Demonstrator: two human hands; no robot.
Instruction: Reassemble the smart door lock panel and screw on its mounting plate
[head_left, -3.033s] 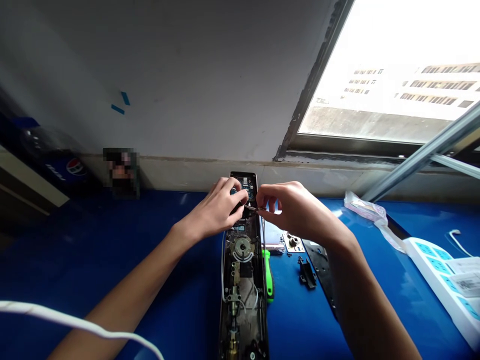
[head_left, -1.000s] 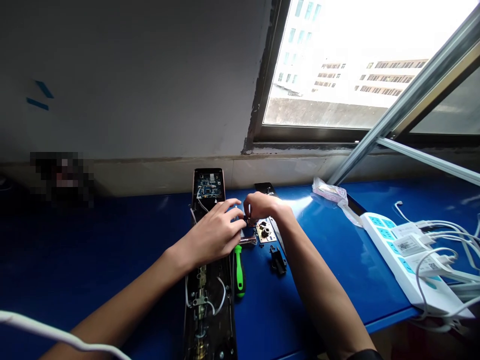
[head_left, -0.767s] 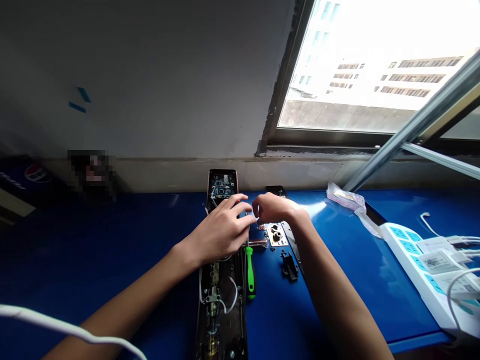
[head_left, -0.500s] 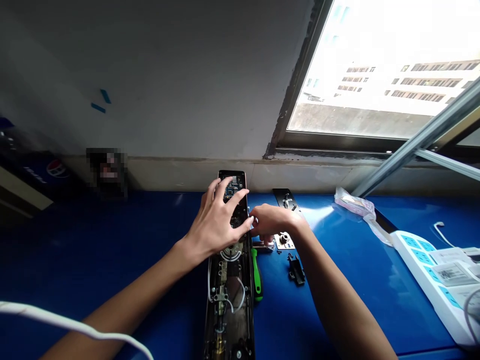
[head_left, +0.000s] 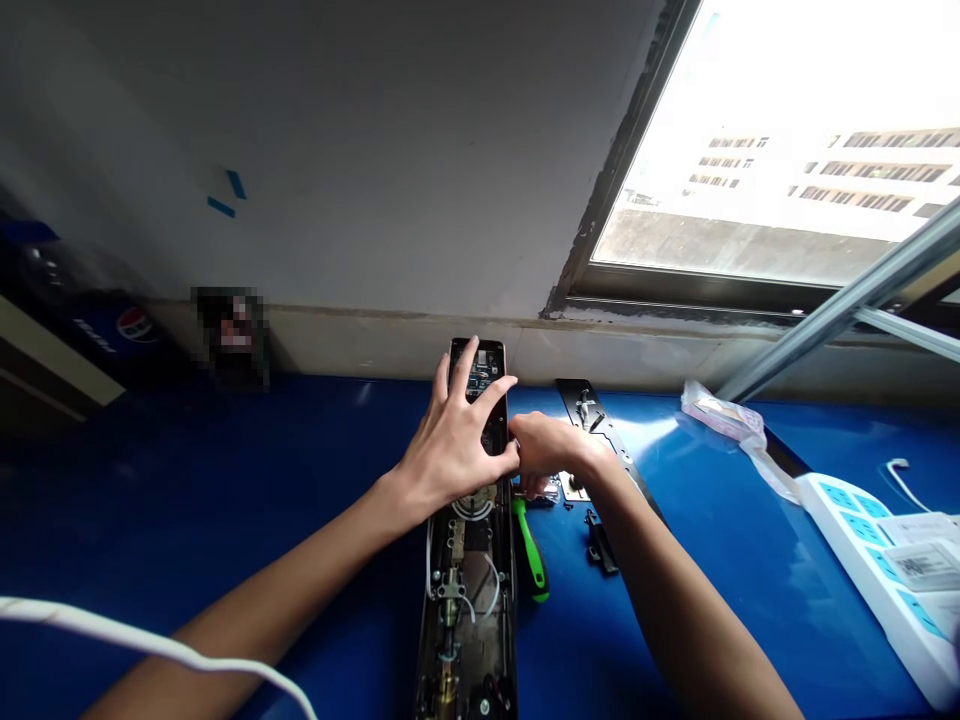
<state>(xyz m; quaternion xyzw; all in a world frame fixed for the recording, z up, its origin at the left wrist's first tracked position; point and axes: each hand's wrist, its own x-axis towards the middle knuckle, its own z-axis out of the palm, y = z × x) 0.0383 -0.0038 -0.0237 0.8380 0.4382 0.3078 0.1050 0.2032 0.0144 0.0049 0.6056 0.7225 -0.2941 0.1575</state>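
Observation:
A long black door-lock body (head_left: 477,580) lies opened up, its far end toward the wall. It shows a circuit board (head_left: 484,368), white wires and brass-coloured parts. My left hand (head_left: 457,440) rests across its upper part with fingers spread, thumb on the right edge. Close against that edge, my right hand (head_left: 544,445) is curled with the fingers pressed together; what they hold, if anything, is hidden. A green-handled screwdriver (head_left: 531,555) lies along the right side of the lock body, below my right hand. To its right sits a small black plastic bracket (head_left: 600,545).
Beyond my right wrist is a black plate (head_left: 576,395) with small parts on it. A plastic bag (head_left: 724,412) and a white power strip (head_left: 870,570) lie farther right on the blue table (head_left: 360,430). A white cable (head_left: 165,650) crosses the lower left.
The view has shifted slightly, moving most things rightward. The screwdriver handle is now angled away from the lock body. Both hands stay at the same part of it, the left fingers slightly shifted.

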